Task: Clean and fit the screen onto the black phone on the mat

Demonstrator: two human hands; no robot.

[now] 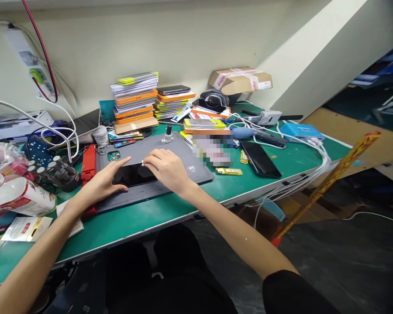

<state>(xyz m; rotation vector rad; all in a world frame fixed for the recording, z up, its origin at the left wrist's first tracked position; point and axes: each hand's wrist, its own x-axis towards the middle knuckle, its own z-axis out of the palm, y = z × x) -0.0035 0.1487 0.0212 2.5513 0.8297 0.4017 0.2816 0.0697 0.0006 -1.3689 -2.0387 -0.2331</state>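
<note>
And here, at the centre-left of the frame, a black phone (136, 175) is seen lying on a grey mat (180, 152). Its left end is spanned by the left hand (101, 182), thumb and fingers spread wide. Above the screen, a small white scrap (144, 164) is pinched in the right hand's (165, 169) narrowed fingertips. Farther up, a small bottle (167, 136) is stood on the mat, and stacked boxes (136, 102) are ranged along the wall (183, 43), upper centre.

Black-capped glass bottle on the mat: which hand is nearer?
Right. The right hand is close in front of the glass bottle; the left hand is farther off, in front and to its left.
</note>
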